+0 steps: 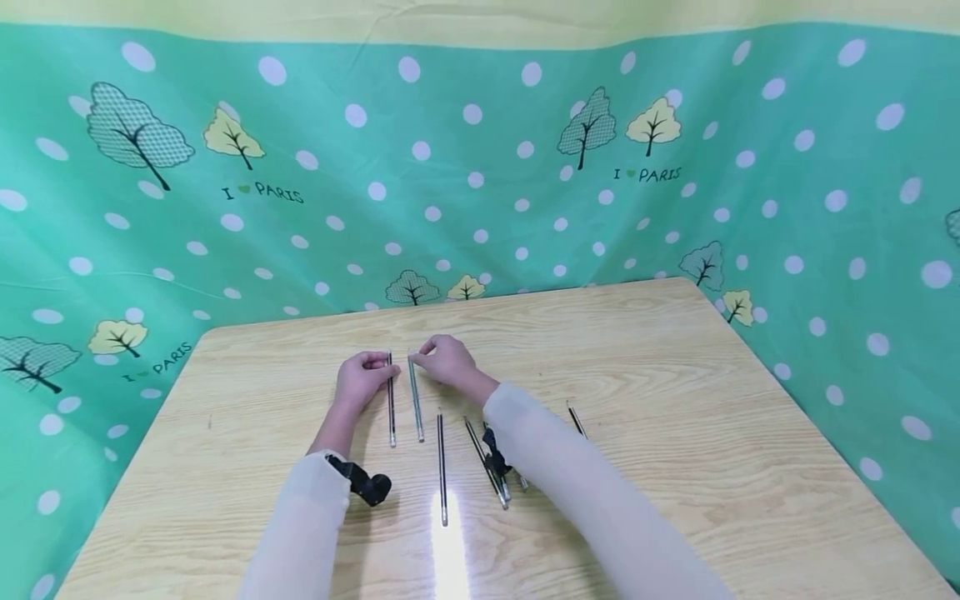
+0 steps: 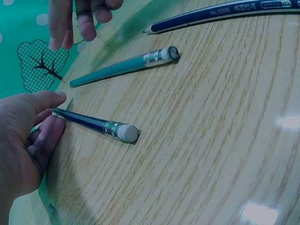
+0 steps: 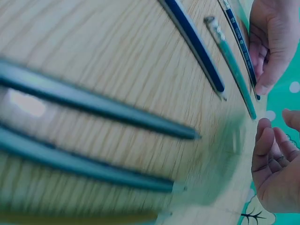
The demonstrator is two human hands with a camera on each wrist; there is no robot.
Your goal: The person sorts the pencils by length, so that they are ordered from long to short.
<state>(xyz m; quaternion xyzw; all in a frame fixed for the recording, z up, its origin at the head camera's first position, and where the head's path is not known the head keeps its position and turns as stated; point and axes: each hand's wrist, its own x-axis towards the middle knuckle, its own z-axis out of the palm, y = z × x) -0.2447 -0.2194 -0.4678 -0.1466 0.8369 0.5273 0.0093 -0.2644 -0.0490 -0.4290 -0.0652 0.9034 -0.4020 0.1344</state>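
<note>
My left hand (image 1: 358,383) pinches a dark blue pencil (image 1: 392,421) near its far end, thumb on one side and fingers on the other. That pencil lies on the table, its white eraser (image 2: 128,133) towards me. Just right of it lies a green pencil (image 1: 417,408), roughly alongside, eraser also towards me. My right hand (image 1: 448,364) hovers by the green pencil's far tip. In the right wrist view the thumb and fingers of this right hand (image 3: 276,171) are parted, with nothing between them.
Another dark blue pencil (image 1: 442,471) lies nearer me on the wooden table (image 1: 615,350). Several pencils (image 1: 483,458) are bunched under my right forearm, partly hidden. One more pencil (image 1: 576,418) shows beyond that sleeve. A green patterned cloth (image 1: 480,167) hangs behind the table.
</note>
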